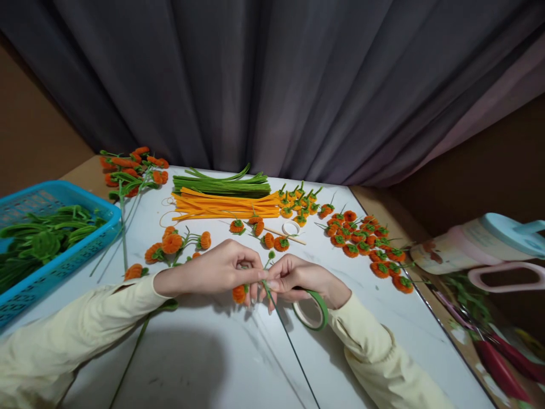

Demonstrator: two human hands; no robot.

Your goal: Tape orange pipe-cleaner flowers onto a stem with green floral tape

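Note:
My left hand [230, 267] and my right hand [298, 278] meet near the middle of the white board, their fingertips pinched round a thin green stem [289, 338] that slants down to the bottom edge. A small green bud [271, 255] tops the stem, just above the fingertips. Under my left fingers hangs an orange pompom-like piece [239, 293]; what bears it is hidden. A roll of green tape [321, 312] hangs at my right hand, partly covered by the fingers.
Green strips [225, 184] and yellow strips [225, 203] lie behind my hands. Several orange pieces [357, 233] lie at the right. A blue basket [106, 221] of green pieces stands left. At the far right are a tumbler [468, 241] and red-handled pliers [502, 369].

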